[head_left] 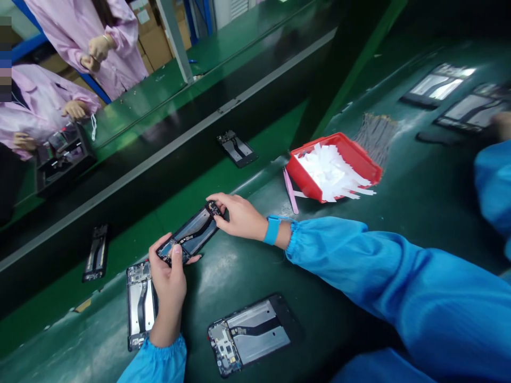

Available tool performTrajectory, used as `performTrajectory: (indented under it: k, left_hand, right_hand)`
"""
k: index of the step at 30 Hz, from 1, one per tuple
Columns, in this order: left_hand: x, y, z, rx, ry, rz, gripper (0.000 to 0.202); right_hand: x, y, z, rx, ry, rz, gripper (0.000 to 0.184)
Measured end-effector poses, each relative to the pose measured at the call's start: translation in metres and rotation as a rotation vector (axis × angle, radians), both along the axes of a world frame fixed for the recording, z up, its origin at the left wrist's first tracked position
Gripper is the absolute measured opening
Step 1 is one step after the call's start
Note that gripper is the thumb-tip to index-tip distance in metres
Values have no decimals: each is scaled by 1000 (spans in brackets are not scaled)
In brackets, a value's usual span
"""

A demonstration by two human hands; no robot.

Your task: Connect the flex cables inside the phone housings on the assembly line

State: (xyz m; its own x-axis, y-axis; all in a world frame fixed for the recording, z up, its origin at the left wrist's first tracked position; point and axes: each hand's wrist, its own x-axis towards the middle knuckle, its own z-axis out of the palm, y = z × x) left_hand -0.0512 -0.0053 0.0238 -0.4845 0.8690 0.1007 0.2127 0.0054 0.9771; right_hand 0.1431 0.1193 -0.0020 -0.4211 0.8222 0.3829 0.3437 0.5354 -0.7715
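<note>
Between both my hands, above the near edge of the conveyor, an opened smartphone (195,232) is held at a slant, its inner frame and dark ribbon cable facing up. My left hand (170,279) grips its lower left end, thumb on top. Fingers and thumb of my right hand (239,215) pinch the upper right end, where a small dark part shows. Partly behind my left wrist lies another opened phone (141,303). A third opened phone (251,335) lies on the green bench just below my hands.
A red bin (375,169) of white strips (327,170) stands right of centre, pink tweezers (290,190) beside it. Behind it lies a bundle of grey strands (379,135). Phones (238,149) rest on the conveyor. Co-workers in pink sleeves (123,26) are across; a blue sleeve (495,186) is at right.
</note>
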Motion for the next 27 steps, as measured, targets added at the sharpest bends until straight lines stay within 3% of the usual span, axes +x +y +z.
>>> performTrajectory:
  k: [9, 20, 27]
  left_hand:
    - [9, -5, 1, 12, 99, -9, 44]
    - [40, -15, -9, 73, 253, 0, 41]
    - [39, -16, -17, 106, 319, -2, 38]
  right_hand:
    - [0, 2, 3, 7, 15, -1, 45]
    - [-14, -32, 17, -68, 33, -124, 89]
    - [-15, -44, 24, -71, 16, -138, 78]
